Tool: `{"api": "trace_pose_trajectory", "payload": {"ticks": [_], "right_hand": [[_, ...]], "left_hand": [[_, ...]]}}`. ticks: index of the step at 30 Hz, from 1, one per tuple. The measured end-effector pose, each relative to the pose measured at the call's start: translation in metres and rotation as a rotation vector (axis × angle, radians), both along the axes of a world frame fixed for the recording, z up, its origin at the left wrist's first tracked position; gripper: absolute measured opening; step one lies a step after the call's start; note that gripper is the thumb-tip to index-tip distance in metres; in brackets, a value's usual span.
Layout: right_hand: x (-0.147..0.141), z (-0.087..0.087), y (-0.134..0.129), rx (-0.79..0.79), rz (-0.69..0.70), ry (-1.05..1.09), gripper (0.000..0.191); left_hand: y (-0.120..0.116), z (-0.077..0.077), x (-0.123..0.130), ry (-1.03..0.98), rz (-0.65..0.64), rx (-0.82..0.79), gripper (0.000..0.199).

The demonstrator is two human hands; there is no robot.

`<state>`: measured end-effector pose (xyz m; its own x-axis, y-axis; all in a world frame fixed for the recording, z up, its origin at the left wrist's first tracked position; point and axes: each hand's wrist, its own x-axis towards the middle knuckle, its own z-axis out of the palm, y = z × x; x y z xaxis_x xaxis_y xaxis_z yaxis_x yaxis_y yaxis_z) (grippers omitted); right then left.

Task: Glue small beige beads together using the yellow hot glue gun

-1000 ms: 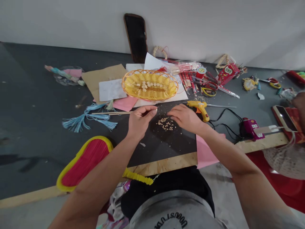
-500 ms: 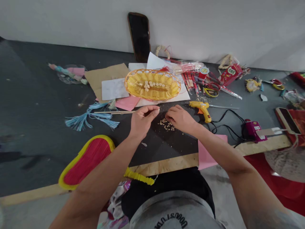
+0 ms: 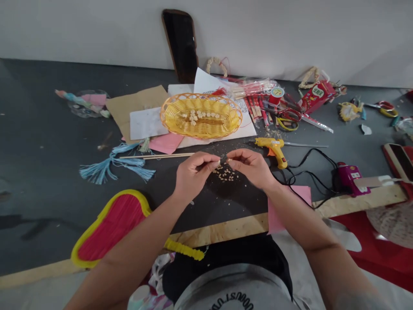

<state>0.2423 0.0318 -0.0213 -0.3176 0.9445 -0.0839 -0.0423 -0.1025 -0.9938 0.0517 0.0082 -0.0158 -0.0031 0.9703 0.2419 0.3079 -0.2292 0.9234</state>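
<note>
My left hand (image 3: 192,174) is closed in a pinch on a tiny whitish piece (image 3: 220,162). Facing it across a narrow gap, my right hand (image 3: 253,168) pinches a small pale piece (image 3: 229,160) between thumb and finger. Both pieces are too small to name for certain. Several beige grain-like bits (image 3: 226,175) lie loose on the dark tabletop just under my fingertips. Behind my hands stands a yellow woven basket (image 3: 167,128), holding a row of small cream-coloured clusters (image 3: 194,117).
A yellow glue gun (image 3: 273,148) lies right of my hands, its black cord running toward a purple box (image 3: 350,178). Blue tassels (image 3: 103,165) and thin sticks (image 3: 155,156) are on the left, above a red-and-yellow panel (image 3: 112,228). Scissors (image 3: 288,118) and a phone (image 3: 180,45) sit behind.
My right hand has lifted from the loose bits with a pale piece and turned toward my left fingertips. My left hand still pinches its whitish piece. The view has shifted slightly.
</note>
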Motion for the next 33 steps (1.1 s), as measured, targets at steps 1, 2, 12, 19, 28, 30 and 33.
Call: {"api": "trace_pose_trajectory", "payload": {"ticks": [1, 2, 12, 19, 28, 30, 33], "right_hand": [[0.000, 0.000, -0.001, -0.020, 0.007, 0.023, 0.032], [0.000, 0.000, -0.002, -0.039, 0.013, 0.044, 0.032], [-0.007, 0.001, -0.012, -0.161, 0.058, 0.200, 0.029], [-0.007, 0.003, -0.013, -0.165, 0.069, 0.199, 0.028], [-0.007, 0.003, -0.013, -0.139, 0.093, 0.171, 0.030], [-0.007, 0.002, -0.013, -0.135, 0.096, 0.180, 0.032], [-0.006, 0.001, -0.013, -0.132, 0.097, 0.212, 0.040]], "left_hand": [[-0.001, 0.000, 0.000, 0.018, -0.010, 0.028, 0.006], [-0.001, 0.000, 0.000, 0.033, -0.021, 0.056, 0.006], [-0.007, 0.002, 0.003, 0.182, -0.065, 0.291, 0.007], [-0.009, 0.007, 0.004, 0.246, -0.080, 0.347, 0.008], [-0.009, 0.005, 0.003, 0.288, -0.081, 0.426, 0.010], [-0.009, 0.005, 0.003, 0.296, -0.078, 0.430, 0.011], [-0.009, 0.006, 0.004, 0.290, -0.063, 0.412, 0.011]]}}
